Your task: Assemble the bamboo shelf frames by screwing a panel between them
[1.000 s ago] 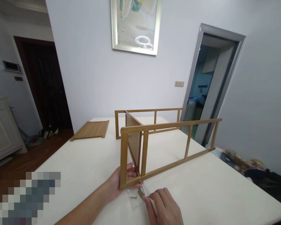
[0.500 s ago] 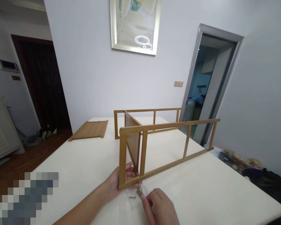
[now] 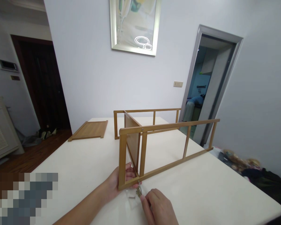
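A wooden shelf frame [image 3: 164, 126] lies on its side on the white table [image 3: 201, 184], with two ladder-like rails joined by one panel [image 3: 132, 139]. My left hand [image 3: 118, 181] grips the near rail's bottom corner beside that panel. My right hand [image 3: 158, 207] is closed in a pinch at a small clear bag of screws [image 3: 137, 193] lying just in front of the frame. What the fingertips hold is too small to name.
A loose wooden shelf board [image 3: 90, 129] lies at the table's far left corner. A framed picture [image 3: 133, 25] hangs on the wall behind. An open doorway [image 3: 208, 84] is at the right, a dark door [image 3: 39, 84] at the left.
My right hand has drawn slightly back and left at the screw bag. The left hand and the frame stay where they were.
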The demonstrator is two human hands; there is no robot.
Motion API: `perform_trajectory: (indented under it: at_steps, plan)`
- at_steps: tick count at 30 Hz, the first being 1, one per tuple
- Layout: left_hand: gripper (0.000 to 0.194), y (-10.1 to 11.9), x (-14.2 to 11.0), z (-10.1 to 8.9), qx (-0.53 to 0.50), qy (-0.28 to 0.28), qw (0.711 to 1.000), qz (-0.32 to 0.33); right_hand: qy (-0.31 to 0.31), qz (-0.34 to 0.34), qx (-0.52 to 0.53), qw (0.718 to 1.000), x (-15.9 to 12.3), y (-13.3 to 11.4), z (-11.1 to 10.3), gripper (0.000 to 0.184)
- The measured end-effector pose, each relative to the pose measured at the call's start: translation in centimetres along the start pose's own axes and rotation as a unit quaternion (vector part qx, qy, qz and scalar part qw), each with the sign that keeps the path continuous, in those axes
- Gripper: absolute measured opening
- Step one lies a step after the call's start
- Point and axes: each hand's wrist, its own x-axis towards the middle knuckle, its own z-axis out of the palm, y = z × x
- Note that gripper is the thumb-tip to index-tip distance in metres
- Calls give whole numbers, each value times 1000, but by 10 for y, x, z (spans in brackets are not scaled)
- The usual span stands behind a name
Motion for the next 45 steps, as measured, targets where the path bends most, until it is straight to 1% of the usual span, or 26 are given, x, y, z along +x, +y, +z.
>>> perform_trajectory:
  at_steps: [5, 10, 14, 18, 23, 26, 30, 33, 36, 38, 41, 43, 45]
  plan:
    - [32, -1, 0, -1, -6, -7, 1000, 3, -6, 8, 3, 1000, 0, 0, -2, 43]
    - [35, -3, 8, -9, -1, -19, 1000, -3, -5, 11, 11, 1000, 1, -2, -6, 39]
    - [33, -5, 15, -15, -13, -22, 1000, -13, 2, 17, 21, 1000, 1, -3, -6, 34]
    - [34, -6, 17, -16, -15, -28, 999, -12, 0, 2, 29, 1000, 1, -2, -5, 31]
    - [35, -3, 11, -13, 1, -21, 1000, 7, 32, -28, 12, 999, 3, -2, -5, 28]
    - [36, 2, 4, -13, 0, 3, 1000, 20, 40, -32, 13, 999, 5, -5, -9, 27]
    - [35, 15, -2, -19, -10, 31, 998, 45, 22, -5, 34, 999, 8, -9, -18, 24]
    - [31, 27, -4, -27, 8, 89, 993, 83, 17, 7, 48, 999, 10, -10, -23, 22]
    - [32, 36, -4, -34, 48, 150, 978, 137, 11, 14, 55, 998, 11, -10, -28, 20]
    - [42, 40, -2, -38, 55, 187, 963, 185, 1, 19, 58, 998, 12, -9, -30, 19]
    - [56, 43, 1, -43, 37, 249, 933, 258, -16, 18, 69, 997, 13, -8, -32, 17]
    - [60, 44, 4, -45, 37, 265, 922, 280, -23, 21, 77, 996, 14, -7, -33, 17]
    - [61, 44, 7, -46, 40, 266, 919, 287, -29, 27, 83, 996, 13, -7, -33, 17]
